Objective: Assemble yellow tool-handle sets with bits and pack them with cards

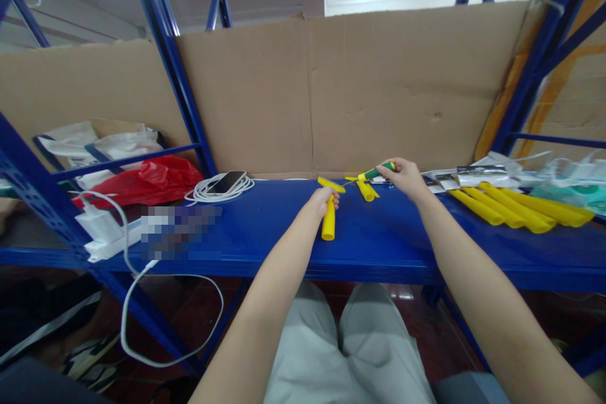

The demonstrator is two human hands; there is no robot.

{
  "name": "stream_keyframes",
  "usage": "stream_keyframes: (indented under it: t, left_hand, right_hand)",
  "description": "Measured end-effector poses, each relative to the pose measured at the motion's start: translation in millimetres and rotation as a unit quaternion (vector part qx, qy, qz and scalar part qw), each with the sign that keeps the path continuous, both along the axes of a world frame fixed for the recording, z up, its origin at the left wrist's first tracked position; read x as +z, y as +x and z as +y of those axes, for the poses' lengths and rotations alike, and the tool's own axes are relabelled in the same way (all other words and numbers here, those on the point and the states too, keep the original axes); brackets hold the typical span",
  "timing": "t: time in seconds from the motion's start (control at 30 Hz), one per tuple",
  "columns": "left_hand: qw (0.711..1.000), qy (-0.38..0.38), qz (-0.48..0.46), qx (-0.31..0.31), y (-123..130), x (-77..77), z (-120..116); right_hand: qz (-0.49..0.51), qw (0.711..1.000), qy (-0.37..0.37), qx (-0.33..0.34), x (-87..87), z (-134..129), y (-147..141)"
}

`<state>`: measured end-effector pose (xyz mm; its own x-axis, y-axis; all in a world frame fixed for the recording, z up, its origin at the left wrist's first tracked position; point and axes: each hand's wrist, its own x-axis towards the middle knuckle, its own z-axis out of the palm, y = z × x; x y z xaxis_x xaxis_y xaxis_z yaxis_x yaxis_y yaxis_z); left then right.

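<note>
My left hand point(326, 199) is wrapped round a yellow T-shaped piece point(328, 226), whose tube end points toward me over the blue shelf. In my right hand point(405, 177) is a screwdriver point(377, 171) with a green and yellow handle, its shaft pointing left toward the top of that piece. Whether the tip touches it is too small to tell. Between my hands, a second yellow piece point(367, 190) lies on the shelf just below the screwdriver.
Several yellow tubes point(502, 205) lie at the right beside silver packets point(481, 175). A phone point(227, 182) rests on a coiled white cable, left. Further left are a power strip point(118, 243) and red bag point(151, 180). Cardboard point(369, 95) stands behind the blue shelf point(379, 233).
</note>
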<state>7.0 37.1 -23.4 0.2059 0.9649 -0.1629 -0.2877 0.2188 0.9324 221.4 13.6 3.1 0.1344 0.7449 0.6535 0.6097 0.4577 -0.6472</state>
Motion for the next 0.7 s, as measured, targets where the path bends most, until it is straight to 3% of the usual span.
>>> stream_keyframes:
  t: [0.23, 0.7]
  left_hand:
    - [0.999, -0.041, 0.025, 0.015, 0.0, 1.1, 0.0]
    - [0.999, -0.041, 0.023, 0.015, 0.6, 1.3, -0.5]
  right_hand:
    - [0.005, 1.000, -0.008, 0.004, -0.8, 1.5, -0.7]
    - [0.016, 1.000, -0.010, 0.004, -0.2, -0.1, -2.4]
